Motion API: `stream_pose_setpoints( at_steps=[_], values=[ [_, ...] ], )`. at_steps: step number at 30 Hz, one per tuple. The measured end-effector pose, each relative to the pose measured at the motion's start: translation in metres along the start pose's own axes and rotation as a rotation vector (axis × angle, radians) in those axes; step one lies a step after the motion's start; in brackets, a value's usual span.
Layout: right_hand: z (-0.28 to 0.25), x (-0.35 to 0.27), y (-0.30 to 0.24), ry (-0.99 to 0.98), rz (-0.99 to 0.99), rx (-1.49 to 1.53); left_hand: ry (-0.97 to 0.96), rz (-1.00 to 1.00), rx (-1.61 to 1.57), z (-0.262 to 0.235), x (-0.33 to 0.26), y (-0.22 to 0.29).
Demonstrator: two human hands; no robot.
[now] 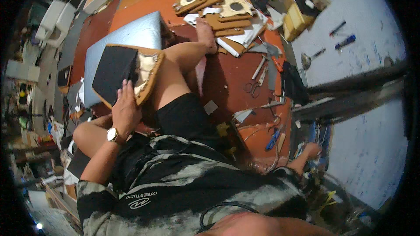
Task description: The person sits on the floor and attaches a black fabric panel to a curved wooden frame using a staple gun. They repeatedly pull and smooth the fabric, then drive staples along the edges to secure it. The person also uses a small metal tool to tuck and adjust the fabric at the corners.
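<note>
Head view: my left hand (126,110) lies flat, gripping nothing, on black cloth (115,67) that could wrinkle if pressed unevenly (my right hand (311,150), I can't tell its grip).

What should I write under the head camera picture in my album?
Left hand on a black-covered, brown-edged flat panel, right hand stretched out to the side.

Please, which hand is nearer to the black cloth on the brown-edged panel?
The left. The left hand has its fingers on the right part of the black cloth; the right hand is well apart from it, far over to the right.
</note>
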State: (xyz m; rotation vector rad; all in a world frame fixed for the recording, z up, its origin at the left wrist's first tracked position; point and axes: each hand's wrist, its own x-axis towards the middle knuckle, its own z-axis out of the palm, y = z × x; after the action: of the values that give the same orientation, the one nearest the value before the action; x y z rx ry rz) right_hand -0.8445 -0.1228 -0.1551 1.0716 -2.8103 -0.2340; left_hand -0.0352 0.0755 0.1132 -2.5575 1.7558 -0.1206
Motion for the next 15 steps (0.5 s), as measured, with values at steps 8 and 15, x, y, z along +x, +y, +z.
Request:
stream_pose_setpoints(
  at_steps=[8,15],
  values=[
    [-0.191,-0.284,-0.162,-0.392,-0.697,1.210,0.021,0.025,-0.136,-0.008,-0.006,-0.005],
    [-0.430,-0.392,-0.207,-0.348,-1.720,0.676,0.183,0.047,-0.110,0.043,-0.003,-0.015]
  ],
)
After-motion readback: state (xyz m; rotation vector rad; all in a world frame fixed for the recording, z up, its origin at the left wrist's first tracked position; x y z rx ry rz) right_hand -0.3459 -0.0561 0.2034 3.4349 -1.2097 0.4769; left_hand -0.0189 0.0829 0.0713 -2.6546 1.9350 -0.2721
